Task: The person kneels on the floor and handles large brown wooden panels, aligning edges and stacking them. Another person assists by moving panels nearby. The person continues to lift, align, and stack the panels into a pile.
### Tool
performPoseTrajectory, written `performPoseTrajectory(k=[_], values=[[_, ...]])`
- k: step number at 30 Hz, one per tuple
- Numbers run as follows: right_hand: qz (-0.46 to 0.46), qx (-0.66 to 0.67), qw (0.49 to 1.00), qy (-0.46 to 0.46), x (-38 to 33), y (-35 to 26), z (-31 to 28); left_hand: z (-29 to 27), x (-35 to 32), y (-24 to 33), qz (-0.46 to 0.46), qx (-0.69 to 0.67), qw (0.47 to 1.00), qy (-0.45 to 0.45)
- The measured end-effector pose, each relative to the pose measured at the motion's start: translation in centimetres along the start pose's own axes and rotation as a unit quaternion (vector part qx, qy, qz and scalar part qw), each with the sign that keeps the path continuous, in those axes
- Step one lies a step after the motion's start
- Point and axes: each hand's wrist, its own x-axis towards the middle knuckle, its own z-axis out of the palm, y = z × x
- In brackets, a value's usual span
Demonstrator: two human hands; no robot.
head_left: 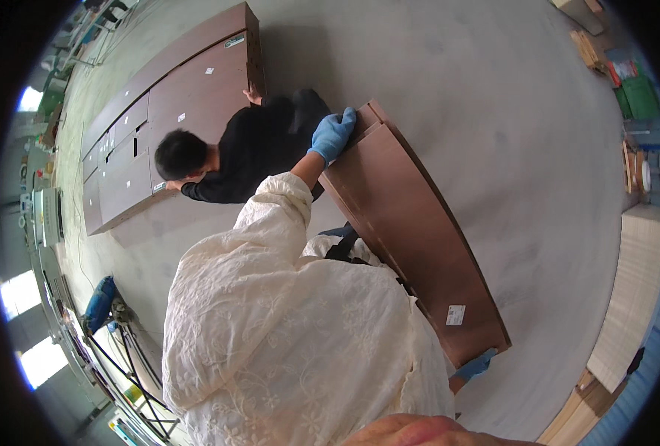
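The left hand (333, 136), in a blue glove, is clenched over the far end of a long brown carton (423, 234); the carton slants from that hand down to the right hand (476, 366), also gloved, which grasps the opposite end at its lower corner, its fingers partly hidden by the cardboard. One hand at each end probably keeps so long a piece level and stops it sagging or swinging; edges near the left hand look doubled, so more than one layer may be held together, which would explain the firm clasp there; a white label (455, 315) faces up, near the right hand.

Around them, from the left: a blue bag (101, 303) rests on a black folding stand (131, 355), well off to the left of both hands; beyond the left hand lies a broad stack of brown cartons (196, 85), laid close together, presumably to make a compact block; a co-worker in black (263, 145) bends between that stack and the left hand, arms spread to its edges, and so blocks the direct way to it; bare grey floor (553, 215) lies to the right of the held carton; farther right, well apart from the right hand, are pale boards (631, 286) and a green bin (638, 98).
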Motion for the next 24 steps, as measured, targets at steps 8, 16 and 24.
performPoseTrajectory(k=[8,16,24], values=[[-0.117,0.054,0.983,-0.132,13.2,-17.2,8.8,3.5,2.0,6.3,-0.068,-0.034,0.992,0.098],[-0.352,-0.072,0.911,-0.201,19.6,-37.2,22.4,1.2,4.6,4.9,-0.209,-0.080,0.948,0.227],[-0.343,-0.119,0.880,-0.305,14.9,-52.4,40.2,-4.8,15.4,1.7,-0.271,-0.079,0.916,0.286]])
